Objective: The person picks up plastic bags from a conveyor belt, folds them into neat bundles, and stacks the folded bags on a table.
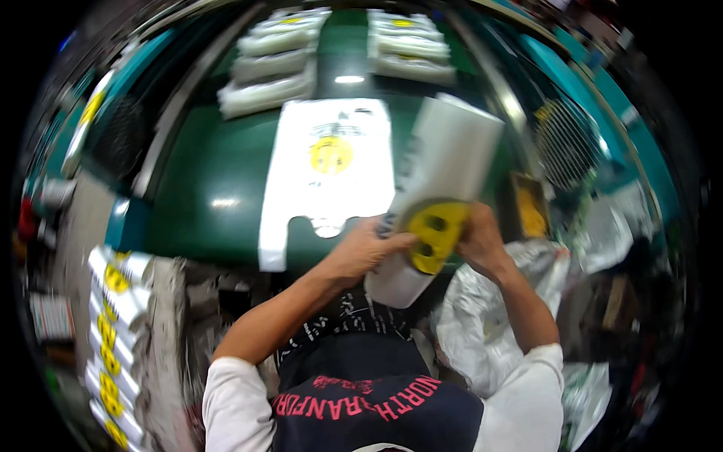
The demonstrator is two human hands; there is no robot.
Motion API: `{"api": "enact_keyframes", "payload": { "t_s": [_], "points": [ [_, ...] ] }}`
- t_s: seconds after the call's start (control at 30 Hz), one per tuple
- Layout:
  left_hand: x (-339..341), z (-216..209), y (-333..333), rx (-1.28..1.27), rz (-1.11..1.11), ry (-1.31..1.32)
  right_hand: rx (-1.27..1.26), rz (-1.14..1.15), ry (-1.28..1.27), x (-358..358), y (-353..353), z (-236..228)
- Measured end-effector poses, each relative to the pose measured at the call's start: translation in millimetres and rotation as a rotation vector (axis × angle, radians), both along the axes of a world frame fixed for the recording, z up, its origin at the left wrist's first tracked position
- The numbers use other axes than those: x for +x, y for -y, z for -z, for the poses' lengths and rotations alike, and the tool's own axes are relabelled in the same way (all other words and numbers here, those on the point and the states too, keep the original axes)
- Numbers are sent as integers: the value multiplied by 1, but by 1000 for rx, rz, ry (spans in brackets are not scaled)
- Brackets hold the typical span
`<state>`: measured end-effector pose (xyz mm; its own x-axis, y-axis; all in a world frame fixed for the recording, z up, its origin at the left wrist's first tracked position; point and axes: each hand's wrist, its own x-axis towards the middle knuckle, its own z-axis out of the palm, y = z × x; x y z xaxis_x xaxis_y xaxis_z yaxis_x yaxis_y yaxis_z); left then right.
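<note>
Between my two hands is a folded bundle of white plastic bags, printed with a yellow smiley face and held tilted above the near edge of the green belt. My left hand grips its left side, thumb across the front. On its right side my right hand is closed, some of its fingers hidden behind the bundle. Flat on the belt to the left lies a white vest-style plastic bag with the same yellow face, its handles toward me. The bundle covers part of its right edge.
Two rows of bag bundles, left and right, lie farther up the green conveyor belt. Folded bags are stacked at lower left. A translucent plastic sack hangs by my right arm; a yellow-filled box sits beside the belt.
</note>
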<state>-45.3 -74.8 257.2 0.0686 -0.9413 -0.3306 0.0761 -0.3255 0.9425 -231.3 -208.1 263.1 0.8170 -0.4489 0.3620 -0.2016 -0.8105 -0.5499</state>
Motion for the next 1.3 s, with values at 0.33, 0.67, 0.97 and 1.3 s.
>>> {"api": "enact_keyframes", "payload": {
  "t_s": [0.33,0.67,0.97,1.3],
  "points": [
    [135,35,-150,-277,110,460,1364,-559,424,64,-38,-12],
    [253,-5,-487,82,-1431,502,156,-336,-323,170,-45,65],
    [296,66,-472,573,-1180,1858,-476,-275,-182,180,-51,149],
    [171,150,-119,-185,198,1562,-251,-229,-467,93,-52,98]
  ]
}}
